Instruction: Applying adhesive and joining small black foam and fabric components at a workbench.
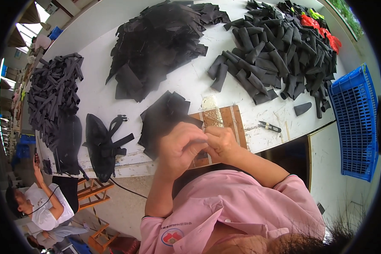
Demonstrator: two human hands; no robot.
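Observation:
My left hand (178,146) and my right hand (222,143) meet at the table's near edge, fingers bent and pressed together at the tips. Whatever lies between them is too small or hidden to make out. Beside and beyond my left hand lies a small stack of black fabric pieces (163,111). Under and behind my right hand is a brown wooden board (238,122) set against the white tabletop. A pair of thread snips (269,126) rests to the right, with a single dark fabric tube (302,109) beyond it.
A large heap of flat black pieces (156,42) and a pile of dark fabric tubes (266,59) cover the far table. More tubes (55,84) and a black strapped bag (99,146) lie left. A blue crate (355,122) stands right. Another person (51,207) is at the lower left.

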